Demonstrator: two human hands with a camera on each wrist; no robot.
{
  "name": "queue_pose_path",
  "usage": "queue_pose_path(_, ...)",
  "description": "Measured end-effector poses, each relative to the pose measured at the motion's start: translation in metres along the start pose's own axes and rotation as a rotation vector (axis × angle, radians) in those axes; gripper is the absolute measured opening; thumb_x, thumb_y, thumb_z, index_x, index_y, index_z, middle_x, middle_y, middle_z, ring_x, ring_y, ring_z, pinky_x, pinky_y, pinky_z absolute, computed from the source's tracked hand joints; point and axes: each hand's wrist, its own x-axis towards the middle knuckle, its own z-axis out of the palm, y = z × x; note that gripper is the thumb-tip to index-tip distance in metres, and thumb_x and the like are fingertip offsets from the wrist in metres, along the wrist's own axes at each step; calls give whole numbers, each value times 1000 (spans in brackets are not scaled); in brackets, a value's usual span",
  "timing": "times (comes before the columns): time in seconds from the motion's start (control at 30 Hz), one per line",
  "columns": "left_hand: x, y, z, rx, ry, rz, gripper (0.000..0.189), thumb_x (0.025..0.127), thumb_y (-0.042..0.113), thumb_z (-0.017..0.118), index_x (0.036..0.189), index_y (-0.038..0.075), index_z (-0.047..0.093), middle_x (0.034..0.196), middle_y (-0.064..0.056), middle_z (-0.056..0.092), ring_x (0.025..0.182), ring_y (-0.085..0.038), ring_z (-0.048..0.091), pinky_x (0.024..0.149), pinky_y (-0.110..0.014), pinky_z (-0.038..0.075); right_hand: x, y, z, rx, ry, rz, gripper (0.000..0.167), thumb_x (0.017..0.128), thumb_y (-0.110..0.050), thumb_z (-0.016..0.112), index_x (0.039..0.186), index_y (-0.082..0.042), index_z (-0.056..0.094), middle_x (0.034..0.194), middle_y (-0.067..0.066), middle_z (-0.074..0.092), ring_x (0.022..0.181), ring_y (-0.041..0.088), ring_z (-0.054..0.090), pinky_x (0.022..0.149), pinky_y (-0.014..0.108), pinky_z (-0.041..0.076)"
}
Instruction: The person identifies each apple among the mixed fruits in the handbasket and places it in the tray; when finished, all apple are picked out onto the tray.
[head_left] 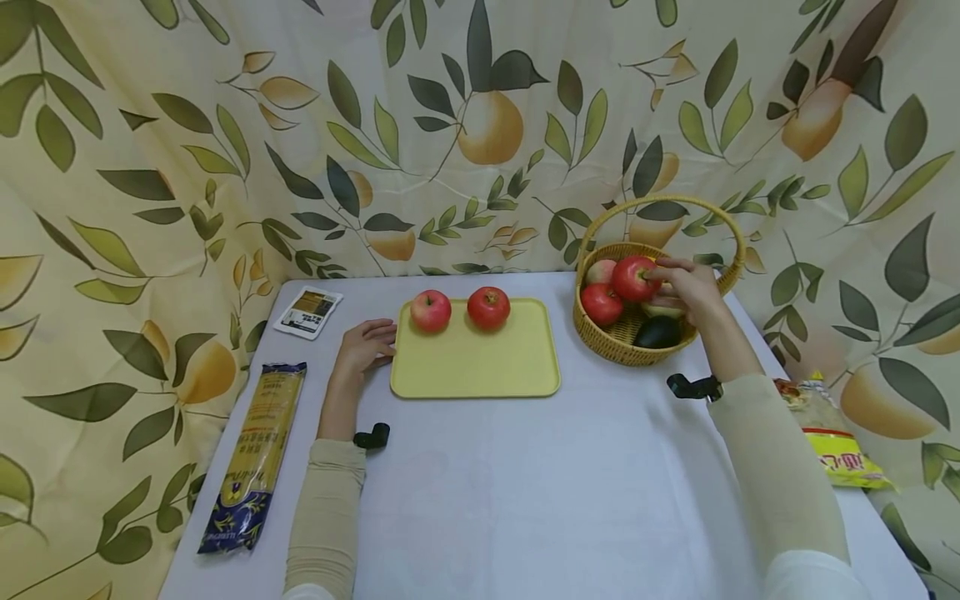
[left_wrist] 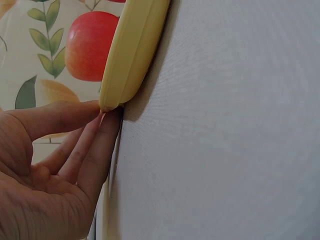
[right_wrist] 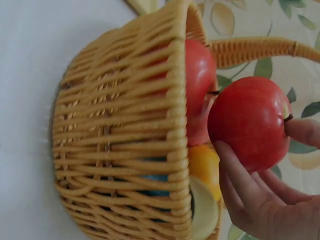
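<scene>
Over the wicker basket (head_left: 626, 354), my right hand (head_left: 692, 287) holds a red apple (head_left: 632, 279) between thumb and fingers. The right wrist view has this apple (right_wrist: 250, 122) just outside the rim, its stem by the thumb. Two red apples sit on the yellow tray (head_left: 476, 362), an apple (head_left: 431, 311) at left and another apple (head_left: 488, 308) beside it. At the tray's left edge is my left hand (head_left: 363, 350); in the left wrist view its thumb and fingers pinch the tray's rim (left_wrist: 130, 55).
More fruit lies in the basket, among it a red apple (head_left: 602, 304) and a dark green avocado-like item (head_left: 657, 332). To the left are a white packet (head_left: 308, 312) and a long pasta-like package (head_left: 255, 458). A yellow-and-clear bag (head_left: 836, 442) lies beyond my right arm.
</scene>
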Motion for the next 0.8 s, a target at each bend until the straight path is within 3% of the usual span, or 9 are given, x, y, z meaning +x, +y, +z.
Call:
queue_pose_path(0.1, 1, -1, 0, -3, 4, 3, 70, 85, -25, 62, 149, 4, 54, 149, -16, 58, 134, -30, 59, 85, -31, 61, -8, -3, 2, 86, -18, 13, 78, 96, -32, 76, 160, -7, 38, 143, 13, 45, 80, 12, 75, 89, 37, 59)
queue_pose_path(0.23, 2, 0, 0, 4, 5, 3, 70, 85, -24, 62, 149, 4, 55, 149, -16, 59, 133, -31, 59, 83, -30, 61, -20, -8, 7, 205, -65, 12, 81, 93, -32, 81, 157, -5, 39, 150, 13, 42, 84, 13, 75, 94, 39, 57)
queue_pose_path(0.33, 1, 1, 0, 15, 6, 4, 70, 85, -23, 63, 149, 4, 55, 148, -16, 59, 133, -30, 60, 83, -31, 61, -30, -12, 10, 298, -114, 16, 66, 92, -29, 82, 147, -9, 52, 152, 11, 41, 88, 16, 75, 94, 39, 58)
queue_pose_path(0.43, 1, 1, 1, 22, 6, 5, 70, 85, -23, 63, 148, 4, 55, 148, -15, 59, 132, -30, 60, 82, -30, 62, -42, -16, 14, 355, -173, -15, 37, 94, -24, 80, 127, -14, 65, 137, 2, 48, 92, 19, 75, 92, 39, 59)
queue_pose_path(0.5, 2, 1, 1, 20, 8, 4, 70, 85, -23, 63, 148, 4, 56, 148, -16, 59, 132, -30, 60, 81, -29, 62, -49, -20, 20, 372, -210, -42, 28, 95, -23, 79, 120, -16, 70, 136, 2, 48, 94, 20, 75, 90, 39, 60)
queue_pose_path(0.8, 0, -1, 0, 10, 6, 21, 69, 84, -24, 62, 148, 3, 55, 148, -17, 59, 132, -31, 60, 83, -30, 61, -71, -34, 65, 350, -297, -111, 39, 96, -20, 77, 132, -9, 64, 134, 6, 56, 92, 20, 78, 82, 37, 62)
